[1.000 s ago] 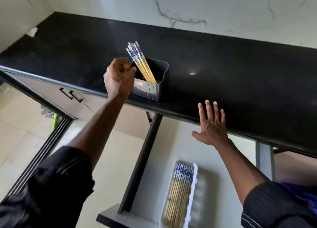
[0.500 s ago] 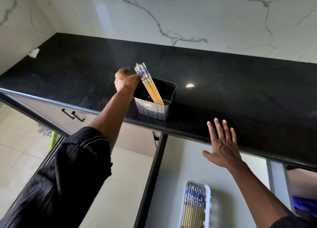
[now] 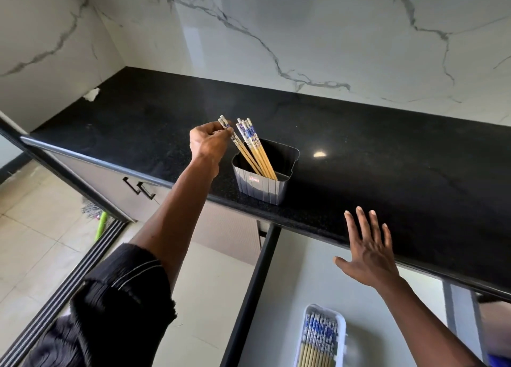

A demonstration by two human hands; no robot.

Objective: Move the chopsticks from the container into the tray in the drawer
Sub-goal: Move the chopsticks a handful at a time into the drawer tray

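One black worktop [image 3: 359, 151] runs along a white marble wall [image 3: 304, 34], two walls meeting at the left corner. One drawer [image 3: 318, 283] is pulled open below the worktop edge, pale inside, dark frame. One grey ribbed container [image 3: 262, 185] stands on the worktop near the front edge, above the drawer's left side. One white tray [image 3: 343, 328] lies in the drawer at the bottom of the view, packed with a row of chopsticks, blue-patterned ends up; count not readable, partly cut off. Two cabinet handles [image 3: 139, 187] show on the left. One white scrap [image 3: 92, 94] lies at the far-left corner of the worktop.

Left hand [image 3: 208, 142]: closed in a pinch on two chopsticks [image 3: 235, 140] near their patterned tops, lower ends still in the container, splayed left from the rest. Remaining bunch [image 3: 254, 148] leans in the container, about five tops visible, exact count unclear.

Right hand [image 3: 370, 252]: flat, five fingers spread, holds nothing, over the worktop's front edge above the drawer; contact unclear.
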